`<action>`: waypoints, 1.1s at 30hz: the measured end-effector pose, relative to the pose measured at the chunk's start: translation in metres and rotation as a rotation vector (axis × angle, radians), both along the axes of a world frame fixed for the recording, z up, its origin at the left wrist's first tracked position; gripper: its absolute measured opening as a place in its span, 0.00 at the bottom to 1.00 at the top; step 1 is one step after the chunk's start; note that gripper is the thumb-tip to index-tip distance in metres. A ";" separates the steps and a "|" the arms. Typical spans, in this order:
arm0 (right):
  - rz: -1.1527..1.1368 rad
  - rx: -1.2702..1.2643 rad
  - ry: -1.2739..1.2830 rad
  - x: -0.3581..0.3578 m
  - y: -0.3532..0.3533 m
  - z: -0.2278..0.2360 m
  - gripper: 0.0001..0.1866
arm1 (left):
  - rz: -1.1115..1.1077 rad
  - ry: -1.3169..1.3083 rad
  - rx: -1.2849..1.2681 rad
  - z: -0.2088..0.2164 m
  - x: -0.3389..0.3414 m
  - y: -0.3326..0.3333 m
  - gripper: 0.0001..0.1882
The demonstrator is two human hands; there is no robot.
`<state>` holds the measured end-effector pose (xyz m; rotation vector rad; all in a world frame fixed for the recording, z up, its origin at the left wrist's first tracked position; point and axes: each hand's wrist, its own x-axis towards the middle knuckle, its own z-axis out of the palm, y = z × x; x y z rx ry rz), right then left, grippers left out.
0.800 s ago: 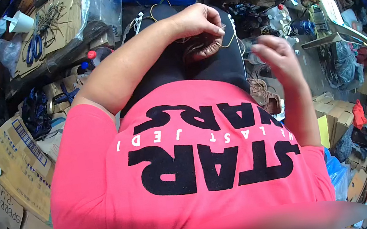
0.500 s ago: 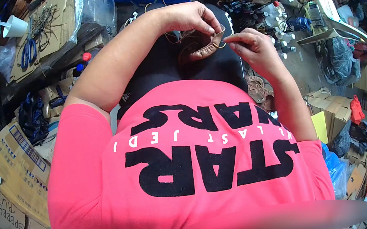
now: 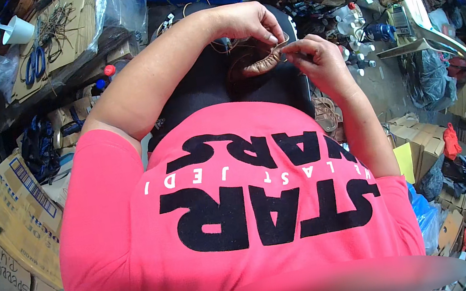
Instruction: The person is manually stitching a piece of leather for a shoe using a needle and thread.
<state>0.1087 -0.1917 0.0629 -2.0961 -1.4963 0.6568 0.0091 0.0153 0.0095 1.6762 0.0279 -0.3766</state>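
Note:
A brown leather shoe upper (image 3: 260, 66) with a puckered, stitched edge rests over my dark-trousered lap. My left hand (image 3: 249, 24) reaches in from above it, thumb and forefinger pinched at its far right edge by a thin leather lace (image 3: 287, 37). Close by on the right, my right hand (image 3: 319, 60) has its thumb and forefinger drawn together at the same edge. The lace seems to run between its fingertips, though they hide most of it. Part of the upper lies in shadow beneath my left hand.
Blue-handled scissors (image 3: 35, 66), a tangle of brown laces (image 3: 58, 28) and a white cup (image 3: 18, 31) sit on cardboard at the far left. Several bottles (image 3: 355, 33) stand right of my hands. A tan shoe (image 3: 327, 113) lies under my right forearm. Cardboard boxes (image 3: 16, 194) crowd the left.
My right hand has shifted slightly left, up against the edge of the shoe upper. The lace loop that showed beside its fingertips is no longer visible there. My left hand stays nearly in place.

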 end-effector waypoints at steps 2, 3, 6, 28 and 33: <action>-0.006 -0.040 0.103 0.009 -0.002 -0.006 0.09 | -0.008 -0.002 0.003 -0.001 0.000 -0.001 0.13; 0.000 -0.046 0.174 0.015 -0.002 -0.010 0.09 | -0.021 -0.012 -0.029 -0.002 0.000 0.000 0.13; 0.045 -0.062 0.389 0.033 -0.001 -0.021 0.10 | -0.044 -0.073 -0.038 -0.005 -0.002 0.000 0.14; -0.092 0.052 0.458 0.013 0.004 -0.045 0.07 | 0.011 -0.104 0.119 -0.003 -0.003 -0.005 0.14; 0.018 0.144 0.190 0.006 -0.002 -0.024 0.08 | 0.323 -0.392 0.613 0.009 -0.034 -0.008 0.18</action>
